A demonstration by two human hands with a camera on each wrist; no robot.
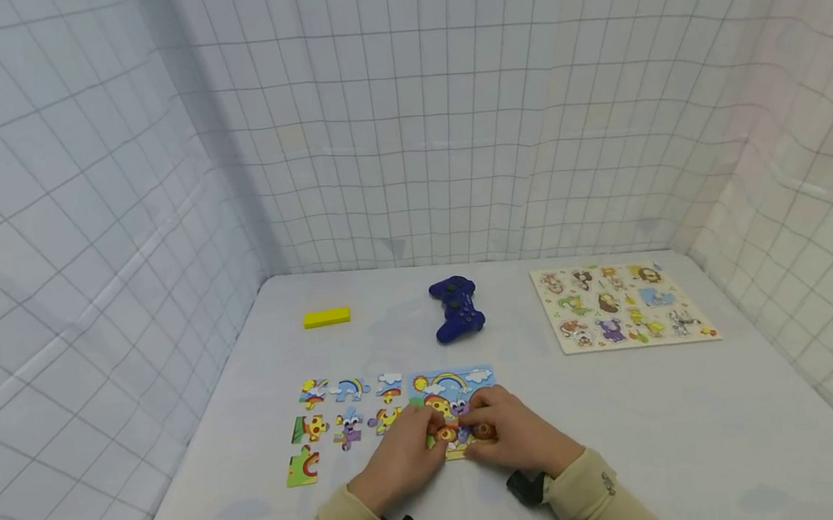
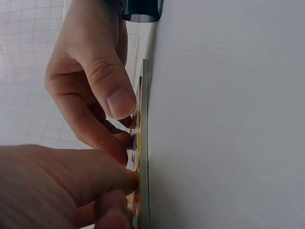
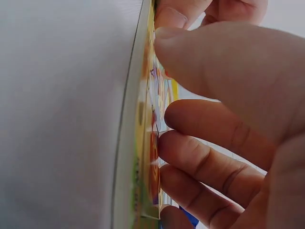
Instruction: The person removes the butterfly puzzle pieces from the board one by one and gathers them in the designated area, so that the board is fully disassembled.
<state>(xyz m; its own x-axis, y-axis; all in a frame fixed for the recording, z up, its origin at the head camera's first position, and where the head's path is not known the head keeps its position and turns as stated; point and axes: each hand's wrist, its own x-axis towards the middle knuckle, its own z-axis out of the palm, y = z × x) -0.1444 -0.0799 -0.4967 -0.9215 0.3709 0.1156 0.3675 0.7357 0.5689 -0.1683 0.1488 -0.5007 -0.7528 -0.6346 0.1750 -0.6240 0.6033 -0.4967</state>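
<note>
A jigsaw puzzle board [image 1: 449,381] with a rainbow, sun and purple cartoon creature lies flat on the table. Over its lower left part, my left hand [image 1: 407,451] touches the surface with thumb and fingertips. My right hand [image 1: 521,431] rests its fingertips on the lower right part, its thumb near the front edge. In the right wrist view, the right fingers [image 3: 209,157] lie spread along the board face. The left wrist view has the left hand [image 2: 62,183] pressing the board edge-on. No lifted piece is visible; the hands hide part of the picture.
Several loose jigsaw pieces [image 1: 310,428] lie in rows left of the board. Behind stand a yellow block [image 1: 327,317] and a blue game controller [image 1: 457,308]. A cream animal puzzle board [image 1: 623,307] lies at the back right. Gridded white cloth walls [image 1: 410,110] enclose the table.
</note>
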